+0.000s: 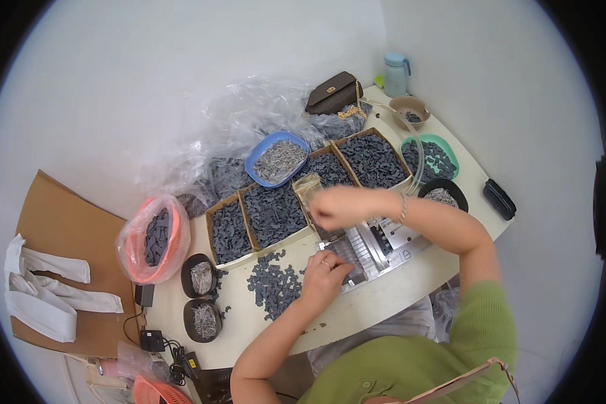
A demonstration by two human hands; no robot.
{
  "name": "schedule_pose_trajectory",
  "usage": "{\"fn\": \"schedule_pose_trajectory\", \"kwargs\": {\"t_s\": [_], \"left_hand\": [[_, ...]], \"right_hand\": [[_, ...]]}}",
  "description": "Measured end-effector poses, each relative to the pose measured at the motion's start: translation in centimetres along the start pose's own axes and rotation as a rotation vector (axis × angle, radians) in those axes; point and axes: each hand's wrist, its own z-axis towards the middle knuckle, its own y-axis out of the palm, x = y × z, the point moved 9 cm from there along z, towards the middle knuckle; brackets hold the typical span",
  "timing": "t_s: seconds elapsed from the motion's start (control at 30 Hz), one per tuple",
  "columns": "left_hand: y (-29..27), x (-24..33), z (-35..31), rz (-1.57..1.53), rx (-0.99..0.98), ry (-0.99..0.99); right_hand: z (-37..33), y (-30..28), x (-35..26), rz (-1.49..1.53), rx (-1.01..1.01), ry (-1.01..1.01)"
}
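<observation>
A metal fixture [363,249] with rows of slots lies on the table in front of me. My left hand [324,275], wearing a ring, rests at its left end, with fingers bent together over a grey part of it. Whatever they pinch is too small to make out. My right hand [347,207] is above the fixture's far edge, beside a cardboard box of dark grey plastic pieces [274,212]. It is curled closed and somewhat blurred; its fingertips and anything in them are hidden. Loose dark grey pieces [274,286] are scattered left of my left hand.
A blue tray of metal pins [279,161] sits on the boxes. Black bowls [203,320] of pins stand at the left, near a pink basket [175,246]. On the right are a green tray [444,145], a black bowl [451,190] and a black case [499,199]. A clear tube [421,151] curves behind.
</observation>
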Motion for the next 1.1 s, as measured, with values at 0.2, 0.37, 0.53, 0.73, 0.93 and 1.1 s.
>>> {"fn": "schedule_pose_trajectory", "kwargs": {"t_s": [0.2, 0.37, 0.53, 0.73, 0.93, 1.1], "left_hand": [[0.0, 1.0, -0.5, 0.051, -0.077, -0.065], [-0.9, 1.3, -1.6, 0.130, -0.101, -0.103], [-1.6, -0.9, -1.7, 0.120, -0.047, -0.225], [0.0, -0.9, -1.7, 0.178, -0.109, -0.226], [1.1, -1.0, -1.8, 0.221, -0.149, -0.248], [1.8, -0.7, -2.0, 0.238, -0.158, -0.233]], "right_hand": [[-4.3, 5.8, -0.6, -0.354, 0.074, -0.082], [-5.4, 5.7, -1.3, -0.282, 0.122, -0.059], [-6.6, 5.0, -0.9, -0.060, 0.184, -0.098], [-8.5, 3.3, -0.8, -0.218, 0.354, -0.109], [-9.6, 4.0, -1.3, -0.429, 0.452, -0.139], [-10.9, 4.9, -3.8, -0.474, 0.472, -0.146]]}}
